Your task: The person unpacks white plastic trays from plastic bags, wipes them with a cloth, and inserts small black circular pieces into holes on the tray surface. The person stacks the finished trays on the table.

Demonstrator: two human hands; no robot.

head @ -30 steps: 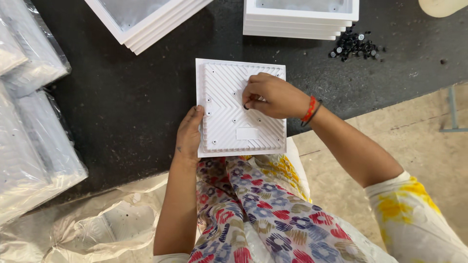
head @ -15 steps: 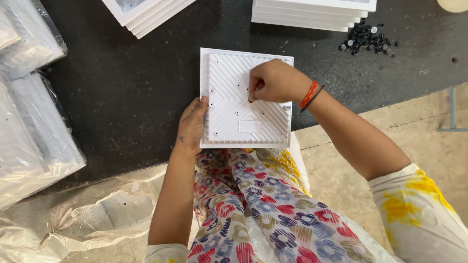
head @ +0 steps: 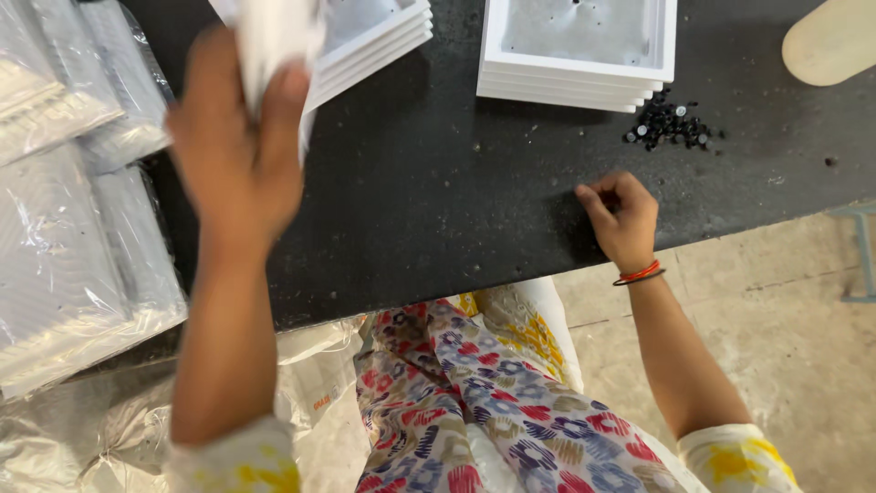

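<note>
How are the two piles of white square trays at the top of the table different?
The left stack of trays sits turned at an angle, while the right stack of trays sits straight. The left hand, lifted with a blurred white panel, covers part of the left stack; the right stack shows fully. A heap of small black parts lies beside the right stack only. Both are white, shallow, and rest on the black table.

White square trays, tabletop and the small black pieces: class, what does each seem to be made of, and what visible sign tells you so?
White square trays: probably moulded plastic, matt, with crisp uniform rims in a neat stack. Tabletop: black, finely speckled, faintly glossy; perhaps stone or laminate. Small black pieces: shiny, likely plastic or rubber; too small to be sure.
</note>
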